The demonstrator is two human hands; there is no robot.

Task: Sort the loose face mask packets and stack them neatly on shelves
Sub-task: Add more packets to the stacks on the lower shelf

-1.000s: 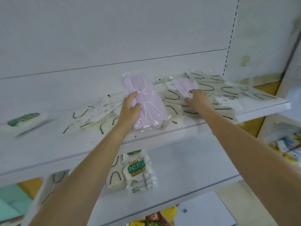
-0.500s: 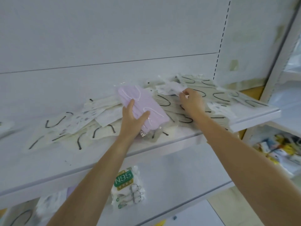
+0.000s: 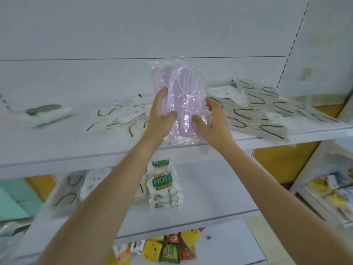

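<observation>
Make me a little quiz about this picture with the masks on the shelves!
1. True or false: only one hand holds the pink packet.
2. Where is the N95 stack? A) upper shelf B) lower shelf C) floor
3. Fill in: the grey pile lies to the pink packet's ____.
Key: 1 false, the left hand and right hand both hold it; 2 B; 3 right.
</observation>
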